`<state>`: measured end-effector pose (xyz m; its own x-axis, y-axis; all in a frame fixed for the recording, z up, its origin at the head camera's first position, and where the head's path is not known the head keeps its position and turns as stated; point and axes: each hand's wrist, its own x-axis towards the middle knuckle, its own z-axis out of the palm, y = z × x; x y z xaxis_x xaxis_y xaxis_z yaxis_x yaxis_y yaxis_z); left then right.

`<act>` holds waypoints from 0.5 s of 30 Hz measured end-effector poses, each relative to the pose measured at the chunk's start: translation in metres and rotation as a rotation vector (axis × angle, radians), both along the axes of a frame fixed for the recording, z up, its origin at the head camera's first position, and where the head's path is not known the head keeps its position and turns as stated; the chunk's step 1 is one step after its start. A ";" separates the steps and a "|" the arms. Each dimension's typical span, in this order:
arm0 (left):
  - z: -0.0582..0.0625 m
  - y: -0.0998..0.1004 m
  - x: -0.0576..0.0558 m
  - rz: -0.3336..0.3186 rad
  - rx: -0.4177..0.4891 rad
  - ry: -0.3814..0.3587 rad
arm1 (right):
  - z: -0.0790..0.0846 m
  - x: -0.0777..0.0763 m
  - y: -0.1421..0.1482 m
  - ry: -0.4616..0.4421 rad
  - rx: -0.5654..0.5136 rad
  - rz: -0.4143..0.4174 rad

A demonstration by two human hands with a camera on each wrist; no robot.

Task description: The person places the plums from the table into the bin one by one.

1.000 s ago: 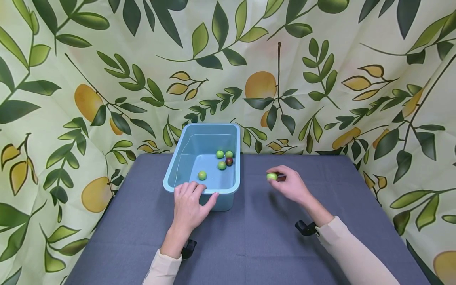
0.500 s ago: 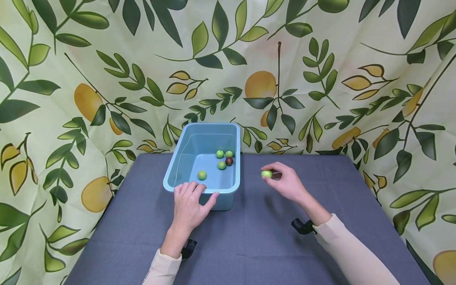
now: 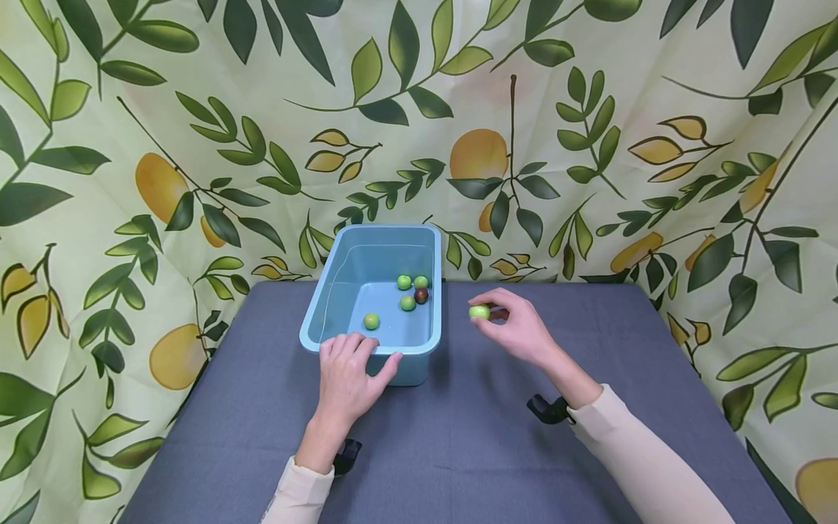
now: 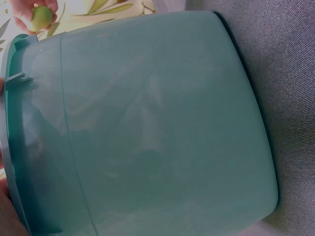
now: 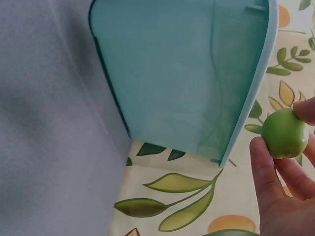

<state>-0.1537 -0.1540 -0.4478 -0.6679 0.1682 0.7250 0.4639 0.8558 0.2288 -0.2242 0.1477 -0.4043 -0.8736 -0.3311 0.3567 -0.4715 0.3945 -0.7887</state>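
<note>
A blue plastic tub (image 3: 373, 356) stands on the table. My left hand (image 3: 350, 378) grips its near rim, with the fingers hooked over it. In the left wrist view the tub's outer wall (image 4: 157, 123) fills most of the frame. To the right of the tub, above the tabletop, my right hand (image 3: 520, 327) pinches a small round green fruit (image 3: 479, 311) between thumb and fingers. The right wrist view shows that green fruit (image 5: 285, 132) close up, beyond the rim. Inside the tub lie several more green fruits (image 3: 408, 303) and one dark red fruit (image 3: 421, 295).
A dark blue-grey cloth (image 3: 497, 451) covers the table. Behind it and at both sides hangs a curtain (image 3: 406, 145) printed with leaves and oranges. Black camera mounts are worn at the left wrist (image 3: 347, 457) and the right wrist (image 3: 548, 410).
My right hand has moved left and slightly away from me, carrying the green fruit closer to the tub. The left hand and the tub have stayed in place.
</note>
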 end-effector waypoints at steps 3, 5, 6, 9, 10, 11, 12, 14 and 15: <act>0.000 0.000 0.000 -0.001 0.000 0.003 | 0.004 0.001 -0.004 0.002 -0.002 0.002; 0.000 0.000 0.000 0.000 -0.001 0.003 | 0.007 0.002 -0.007 0.002 -0.006 0.003; 0.000 -0.001 0.000 -0.002 0.000 0.007 | 0.008 0.002 -0.008 0.004 -0.009 0.004; 0.000 -0.001 0.000 -0.002 -0.001 0.007 | 0.010 0.002 -0.012 0.014 -0.022 0.011; 0.000 -0.001 0.000 -0.002 -0.002 0.003 | 0.011 0.002 -0.014 0.018 -0.028 0.015; 0.000 -0.001 0.000 -0.001 -0.002 -0.001 | 0.012 0.002 -0.015 0.020 -0.032 0.019; 0.000 -0.001 0.000 -0.002 -0.002 -0.005 | 0.012 0.002 -0.017 0.020 -0.032 0.017; 0.000 -0.001 0.000 -0.001 -0.002 -0.010 | 0.014 0.002 -0.020 0.021 -0.044 0.021; 0.000 -0.001 0.000 -0.001 -0.002 -0.011 | 0.015 0.002 -0.022 0.027 -0.043 0.020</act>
<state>-0.1534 -0.1548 -0.4474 -0.6755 0.1702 0.7174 0.4620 0.8560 0.2319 -0.2224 0.1257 -0.3897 -0.8567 -0.3325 0.3944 -0.5005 0.3509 -0.7915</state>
